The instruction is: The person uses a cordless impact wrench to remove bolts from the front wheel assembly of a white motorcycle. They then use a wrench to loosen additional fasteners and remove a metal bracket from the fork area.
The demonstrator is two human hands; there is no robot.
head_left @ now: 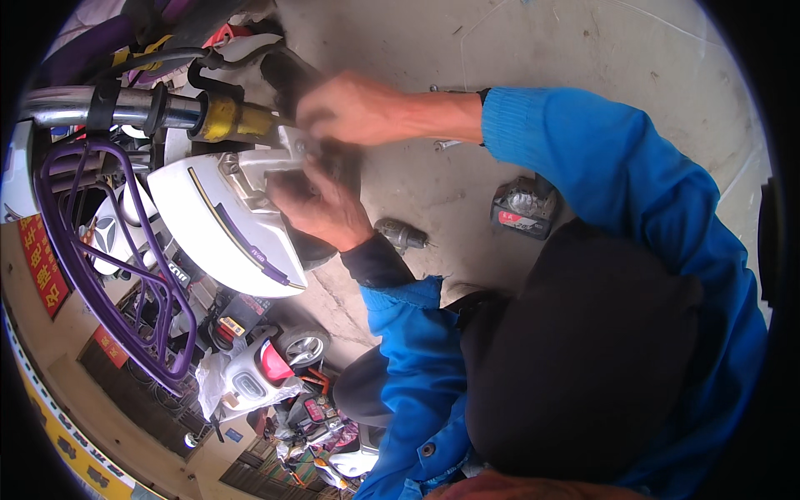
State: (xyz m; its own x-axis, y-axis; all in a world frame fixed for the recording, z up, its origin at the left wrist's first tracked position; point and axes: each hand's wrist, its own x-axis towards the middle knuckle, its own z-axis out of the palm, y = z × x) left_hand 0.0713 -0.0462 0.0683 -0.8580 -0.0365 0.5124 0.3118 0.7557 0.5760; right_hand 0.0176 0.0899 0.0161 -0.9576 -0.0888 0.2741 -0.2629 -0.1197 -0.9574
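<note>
White glossy plastic scooter headlight cowl [218,223], likely stiff, light, slippery, crack-prone, best gripped at rim, clasped by left hand [318,204], right hand [354,108] closed on dark fitting [340,157].

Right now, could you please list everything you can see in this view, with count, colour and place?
Scooter front cover: one, white with a purple and yellow stripe, left of centre, under the hands.
Handlebar: one, chrome with a yellow section, upper left.
Basket: one, purple wire, far left.
Small box: one, black with a red label, on the floor right of centre.
Metal cylindrical part: one, grey, on the floor near the wrist.
Concrete floor: grey, top.
Left hand: on the cover's edge, blue sleeve.
Right hand: above it at the handlebar mount, blurred.
</note>
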